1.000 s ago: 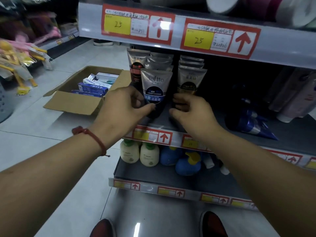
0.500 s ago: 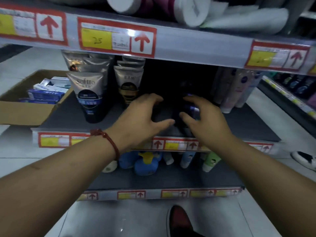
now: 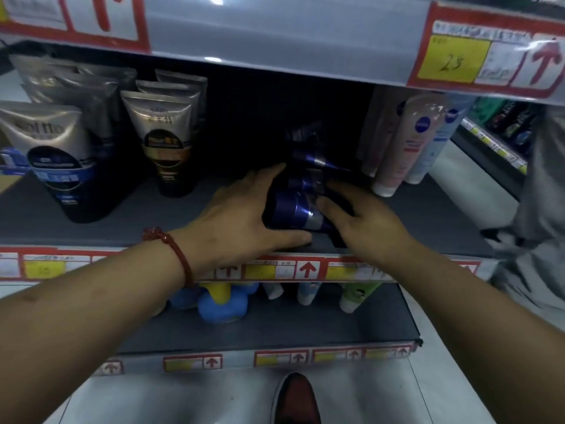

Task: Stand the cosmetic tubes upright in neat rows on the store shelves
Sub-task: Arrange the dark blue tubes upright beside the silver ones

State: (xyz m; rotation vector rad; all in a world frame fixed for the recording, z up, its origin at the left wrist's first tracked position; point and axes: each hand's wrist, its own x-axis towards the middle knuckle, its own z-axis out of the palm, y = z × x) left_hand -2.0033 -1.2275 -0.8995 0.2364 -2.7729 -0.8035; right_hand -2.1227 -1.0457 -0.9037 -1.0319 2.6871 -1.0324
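Right hand (image 3: pixel 368 229) grips, left hand (image 3: pixel 241 218) presses flat: blue tubes (image 3: pixel 290 211) lying, axes left-right.

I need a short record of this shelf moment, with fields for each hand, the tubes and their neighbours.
left hand: flat against left side of blue tubes
right hand: fingers curled on their right side
blue tubes: bunched mid-shelf, not yet a neat row
silver tubes: standing, far left
pink tubes: standing, right

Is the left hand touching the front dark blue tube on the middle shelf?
Touching. The head view shows the left hand pressed against the left side of the front dark blue tube, with no gap between them.
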